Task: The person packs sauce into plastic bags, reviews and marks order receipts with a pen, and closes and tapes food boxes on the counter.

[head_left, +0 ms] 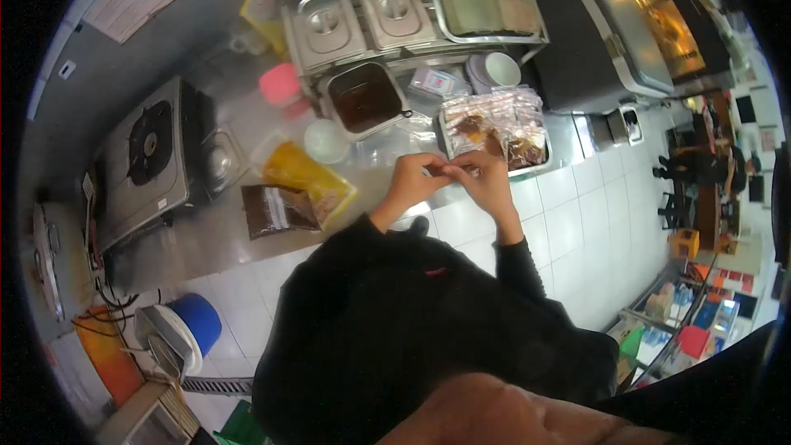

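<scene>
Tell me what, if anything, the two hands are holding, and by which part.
It cannot be told. The left hand and right hand come together by the near edge of the tray; anything between them is hidden or too small.

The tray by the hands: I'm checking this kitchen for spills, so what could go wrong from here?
The tray sits near the front edge of the counter, close to the right hand, so a bump might push it off. The dark bag also lies by that edge and could slide down if brushed. The pan stands uncovered, so stray bits might drop in.
</scene>
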Motion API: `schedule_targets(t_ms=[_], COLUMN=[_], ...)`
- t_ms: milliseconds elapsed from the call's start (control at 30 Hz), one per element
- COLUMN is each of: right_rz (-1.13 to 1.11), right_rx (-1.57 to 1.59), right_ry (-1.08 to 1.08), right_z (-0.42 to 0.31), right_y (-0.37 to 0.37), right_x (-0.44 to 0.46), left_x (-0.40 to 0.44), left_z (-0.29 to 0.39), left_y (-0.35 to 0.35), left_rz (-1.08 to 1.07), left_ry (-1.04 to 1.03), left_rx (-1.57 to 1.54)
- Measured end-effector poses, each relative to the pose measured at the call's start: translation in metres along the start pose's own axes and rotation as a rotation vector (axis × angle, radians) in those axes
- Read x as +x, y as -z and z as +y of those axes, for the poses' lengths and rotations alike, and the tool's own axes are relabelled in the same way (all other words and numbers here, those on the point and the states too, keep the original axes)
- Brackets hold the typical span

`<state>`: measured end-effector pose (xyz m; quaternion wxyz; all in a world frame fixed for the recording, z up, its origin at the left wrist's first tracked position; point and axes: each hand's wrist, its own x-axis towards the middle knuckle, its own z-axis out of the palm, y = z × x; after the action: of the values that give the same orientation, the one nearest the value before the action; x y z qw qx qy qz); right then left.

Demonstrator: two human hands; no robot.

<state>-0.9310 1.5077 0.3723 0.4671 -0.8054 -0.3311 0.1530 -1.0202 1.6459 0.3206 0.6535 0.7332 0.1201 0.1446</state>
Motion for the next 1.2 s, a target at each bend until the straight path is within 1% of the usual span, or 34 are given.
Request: schedule_targets(t_ms=[100,233,333,433,533,633,733,900,933,1000,1033,1100,1133,1200], right_rz=[-0.08,-0.135,-0.167,-0.143,-0.112,-0.114,-0.168,-0.284,-0.277,-0.261,-0.218,-0.134,-0.022,0.031], right_rx=[0.108,0.117,0.097,0.131,0.172,0.218,0.315,0.415,0.37,0.28,0.161,-0.077,-0.231,-0.338], right_ry=[-0.006,-0.044,-0.052,-0.039,-0.064,-0.118,-0.149,-0.136,-0.088,0.006,0.007,0.01,0.002,-0.051], right_z=[0.008,0.014,0.013,0.023,0.029,0.028,0.038,0.038,0.034,0.026,0.025,0.023,0.021,0.031], right_y=[0.016,0.025,0.025,0.025,0.028,0.027,0.022,0.03,0.03,0.025,0.022,0.012,0.005,0.003], right_x=[-0.013,-0.022,-0.027,-0.027,-0.025,-0.024,-0.023,-0.02,-0.021,-0.02,-0.021,-0.022,-0.024,-0.02], left_x=[-0.003,-0.006,-0.011,-0.013,-0.017,-0.021,-0.024,-0.018,-0.018,-0.018,-0.018,-0.019,-0.019,-0.012], left_z=[0.01,0.009,0.02,0.018,0.024,0.031,0.035,0.019,0.019,0.022,0.023,0.018,0.018,0.018], left_y=[0.001,-0.004,-0.006,-0.007,-0.015,-0.016,-0.015,0.001,0.002,-0.005,-0.011,-0.024,-0.027,-0.024], left_rz=[-0.126,-0.213,-0.203,-0.199,-0.005,-0.073,-0.068,-0.218,-0.241,-0.183,-0.153,-0.08,-0.043,0.11], left_ry=[0.05,0.025,0.053,0.028,-0.037,-0.059,-0.009,0.026,0.028,-0.053,-0.093,-0.204,-0.26,-0.333], left_rx=[0.012,0.005,0.128,0.104,0.078,0.114,0.127,-0.003,-0.02,0.294,0.45,0.626,0.714,0.79])
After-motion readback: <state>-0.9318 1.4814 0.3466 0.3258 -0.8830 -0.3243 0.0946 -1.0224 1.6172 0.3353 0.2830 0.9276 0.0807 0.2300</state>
